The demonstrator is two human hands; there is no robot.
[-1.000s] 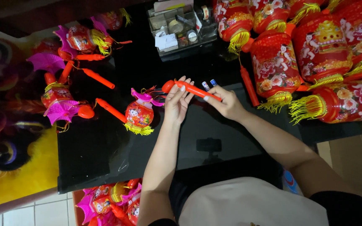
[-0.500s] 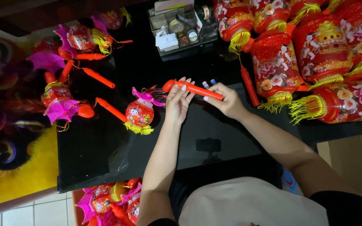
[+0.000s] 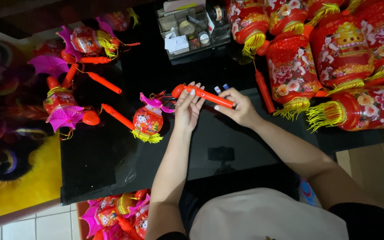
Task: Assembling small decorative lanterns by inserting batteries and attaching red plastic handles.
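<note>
Orange plastic, light and stiff I'd judge, the lantern handle (image 3: pixel 203 94) hangs above the black counter (image 3: pixel 112 164), my left hand (image 3: pixel 187 109) pinching its bulb end, my right hand (image 3: pixel 238 106) gripping the other.

Bare forearms, black sleeves (short), pale top.

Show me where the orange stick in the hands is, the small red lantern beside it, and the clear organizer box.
orange stick (image 3: pixel 205 96), head view, middle of its shaft between both hands.
small red lantern (image 3: pixel 147 121), head view, its round body.
clear organizer box (image 3: pixel 191 31), head view, a middle compartment.
</note>
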